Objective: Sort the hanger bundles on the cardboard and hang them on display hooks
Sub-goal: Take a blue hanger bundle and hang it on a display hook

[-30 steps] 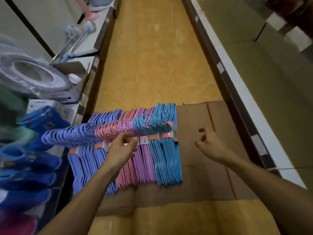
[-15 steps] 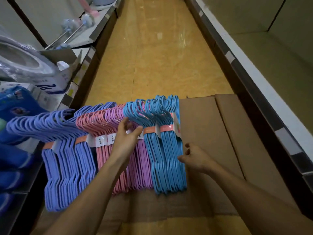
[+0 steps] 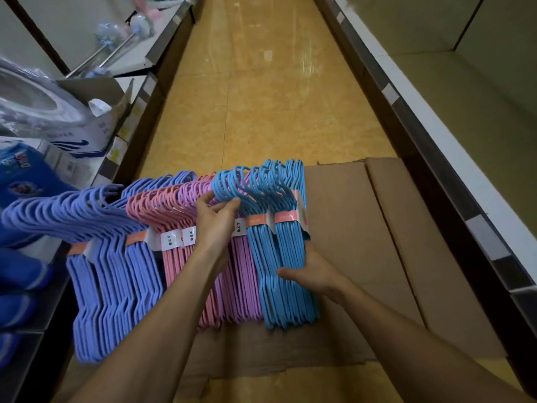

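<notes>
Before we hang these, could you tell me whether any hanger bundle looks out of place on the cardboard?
Yes: the periwinkle bundles at the far left lie off the cardboard, over the dark shelf base, splayed at a slant. The pink, lilac and sky-blue bundles lie straight on it.

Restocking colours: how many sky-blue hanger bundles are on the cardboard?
2, side by side at the row's right end: the right bundle, the left bundle beside the lilac ones. More may be hidden.
</notes>
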Available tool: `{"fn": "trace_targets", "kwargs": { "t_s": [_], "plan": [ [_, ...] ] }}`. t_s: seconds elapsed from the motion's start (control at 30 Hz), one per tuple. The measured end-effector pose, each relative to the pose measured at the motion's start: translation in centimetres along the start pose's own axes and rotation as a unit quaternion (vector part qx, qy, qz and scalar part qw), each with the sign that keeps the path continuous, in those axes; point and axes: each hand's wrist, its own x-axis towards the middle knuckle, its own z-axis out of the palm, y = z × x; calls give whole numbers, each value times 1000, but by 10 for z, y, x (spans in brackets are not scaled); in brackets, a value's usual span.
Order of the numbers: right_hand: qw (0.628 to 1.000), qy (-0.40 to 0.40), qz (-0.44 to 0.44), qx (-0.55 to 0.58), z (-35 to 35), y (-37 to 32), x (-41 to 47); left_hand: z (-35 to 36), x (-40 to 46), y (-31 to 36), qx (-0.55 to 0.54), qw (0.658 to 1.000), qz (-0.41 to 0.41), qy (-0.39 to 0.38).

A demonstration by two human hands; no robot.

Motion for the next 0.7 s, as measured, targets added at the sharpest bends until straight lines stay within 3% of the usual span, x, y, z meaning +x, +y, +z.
{"fn": "trace_targets", "kwargs": {
  "t_s": [0.13, 0.43, 0.57, 0.7],
  "plan": [
    [1000, 16, -5, 24, 1, -5, -5, 0, 1, 6, 21, 999, 11, -35],
    [997, 48, 19, 62, -7, 12, -3, 34, -15, 21, 21, 980, 5, -198],
    [996, 50, -2, 67, -15, 16, -5, 43, -21, 26, 15, 975, -8, -221],
    [996, 58, -26, 60, -31, 21, -11, 48, -24, 31, -38, 979, -30, -197]
  ]
}}
